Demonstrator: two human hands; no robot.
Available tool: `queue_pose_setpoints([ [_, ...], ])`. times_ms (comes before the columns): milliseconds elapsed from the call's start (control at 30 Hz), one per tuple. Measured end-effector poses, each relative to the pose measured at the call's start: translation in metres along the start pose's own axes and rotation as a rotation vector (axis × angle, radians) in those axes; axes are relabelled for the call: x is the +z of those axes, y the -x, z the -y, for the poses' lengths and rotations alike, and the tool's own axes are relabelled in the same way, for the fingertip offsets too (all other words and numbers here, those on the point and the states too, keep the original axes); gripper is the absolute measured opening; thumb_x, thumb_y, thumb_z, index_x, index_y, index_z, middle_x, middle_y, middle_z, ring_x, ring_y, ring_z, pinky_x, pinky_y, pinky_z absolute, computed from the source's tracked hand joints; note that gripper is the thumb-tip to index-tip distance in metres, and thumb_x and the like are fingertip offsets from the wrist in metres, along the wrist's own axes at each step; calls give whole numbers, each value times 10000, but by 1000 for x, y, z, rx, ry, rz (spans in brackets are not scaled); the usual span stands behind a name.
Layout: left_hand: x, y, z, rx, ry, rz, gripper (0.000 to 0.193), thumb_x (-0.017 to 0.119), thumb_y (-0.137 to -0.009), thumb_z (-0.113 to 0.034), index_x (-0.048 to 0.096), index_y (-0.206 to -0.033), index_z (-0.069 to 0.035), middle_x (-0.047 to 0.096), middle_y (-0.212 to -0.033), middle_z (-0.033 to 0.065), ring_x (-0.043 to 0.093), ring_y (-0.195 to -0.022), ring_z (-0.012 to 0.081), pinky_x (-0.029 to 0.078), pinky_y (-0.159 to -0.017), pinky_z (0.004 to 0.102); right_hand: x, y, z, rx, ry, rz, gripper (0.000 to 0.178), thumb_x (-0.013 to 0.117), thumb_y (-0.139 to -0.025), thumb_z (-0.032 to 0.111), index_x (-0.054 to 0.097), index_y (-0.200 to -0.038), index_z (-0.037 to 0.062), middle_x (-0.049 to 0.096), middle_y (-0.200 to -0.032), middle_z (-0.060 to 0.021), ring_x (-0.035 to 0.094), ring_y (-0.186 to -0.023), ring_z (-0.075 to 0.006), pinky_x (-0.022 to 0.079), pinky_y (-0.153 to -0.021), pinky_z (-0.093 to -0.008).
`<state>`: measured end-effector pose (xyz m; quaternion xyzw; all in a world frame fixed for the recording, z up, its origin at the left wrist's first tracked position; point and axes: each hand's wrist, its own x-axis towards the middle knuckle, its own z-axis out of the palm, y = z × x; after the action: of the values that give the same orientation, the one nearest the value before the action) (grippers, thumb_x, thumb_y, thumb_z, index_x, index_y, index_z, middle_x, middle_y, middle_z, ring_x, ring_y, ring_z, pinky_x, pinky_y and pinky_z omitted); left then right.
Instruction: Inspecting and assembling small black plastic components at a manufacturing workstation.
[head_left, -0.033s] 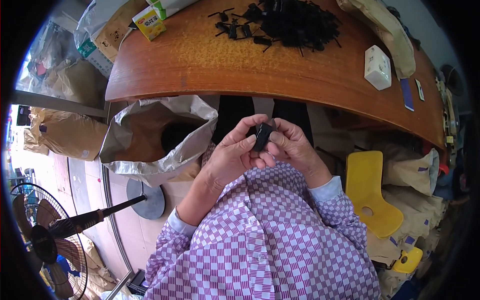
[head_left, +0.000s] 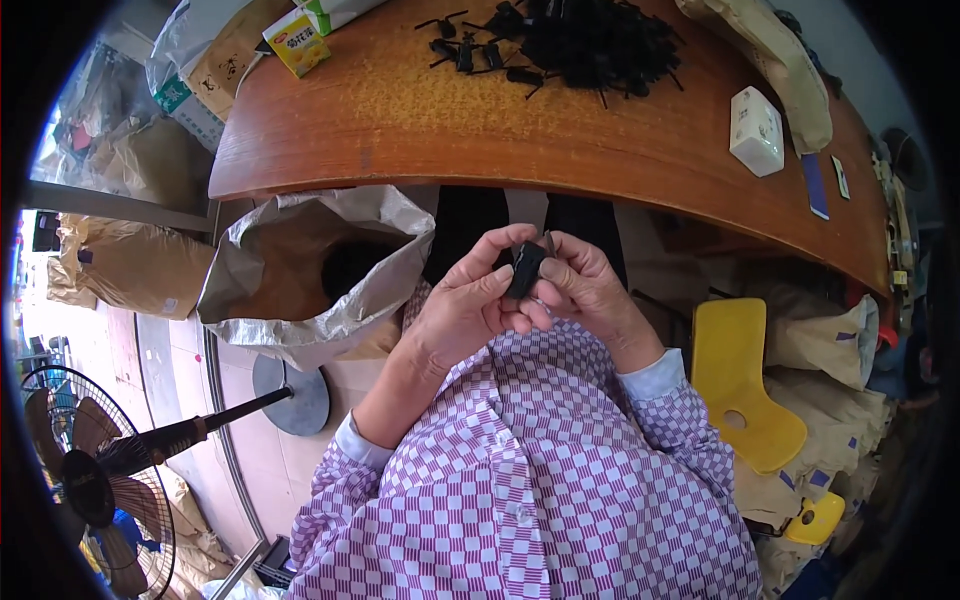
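The left hand [head_left: 465,310] and the right hand [head_left: 585,290] meet just above the lap, both closed on a small black plastic part [head_left: 524,268] that is pinched between their fingertips. The left thumb and fingers wrap its near side; the right fingers press on it from the other side, with what may be a thin metal tab showing at its top edge. To do this well, the part wants a firm, square grip from both sides, with the pressure kept on its ends and the fingertips clear of any seam being closed.

Just left of the hands stands an open paper sack [head_left: 300,270], mouth up, beside the knee. Beyond it, on the curved wooden table [head_left: 480,130], lies a heap of similar black parts [head_left: 590,40], well apart from the hands, and a white box [head_left: 756,130]. The fingers cover most of the held part, so its shape and any join stay hard to make out.
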<state>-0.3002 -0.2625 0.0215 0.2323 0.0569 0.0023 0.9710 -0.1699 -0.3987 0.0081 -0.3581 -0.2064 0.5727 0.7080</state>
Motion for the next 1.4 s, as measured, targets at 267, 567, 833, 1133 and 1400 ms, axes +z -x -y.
queue_pose_setpoints([
  [267, -1, 7, 2, 87, -995, -62, 470, 492, -892, 46, 339, -1331, -21, 590, -922, 74, 588, -711, 98, 481, -615, 215, 12, 8, 3, 31, 477, -128, 48, 573, -915, 82, 555, -895, 42, 463, -733, 45, 436, -646, -27, 365, -542, -183],
  [567, -2, 8, 6, 165, -1051, -160, 374, 474, -894, 64, 364, -1241, -22, 537, -898, 69, 623, -810, 113, 541, -683, 232, 32, 22, -20, -37, 677, -286, 213, 428, -996, 208, 538, -975, 26, 483, -725, 22, 444, -604, -27, 366, -507, -162],
  [833, -3, 12, 5, 186, -1060, -206, 252, 487, -883, 69, 394, -1101, -18, 544, -837, 71, 618, -741, 115, 520, -628, 228, 37, 16, -29, -121, 819, -281, 182, 428, -990, 157, 524, -981, 2, 519, -733, -9, 499, -632, -61, 407, -530, -192],
  [1133, -8, 11, -3, 302, -1433, -467, 271, 548, -829, 2, 446, -1078, -27, 584, -938, 237, 576, -830, 448, 478, -656, 456, 44, -15, -26, -122, 877, -235, 148, 462, -969, 125, 513, -1047, 11, 618, -737, -129, 630, -636, -172, 463, -548, -273],
  [1400, -19, 19, -45, 324, -1768, -647, 218, 600, -820, -46, 487, -1007, -49, 580, -745, 177, 611, -663, 313, 478, -586, 360, 15, -62, -4, -347, 1069, -89, 211, 559, -927, 150, 543, -1101, 32, 474, -622, -36, 471, -553, -92, 416, -525, -242],
])
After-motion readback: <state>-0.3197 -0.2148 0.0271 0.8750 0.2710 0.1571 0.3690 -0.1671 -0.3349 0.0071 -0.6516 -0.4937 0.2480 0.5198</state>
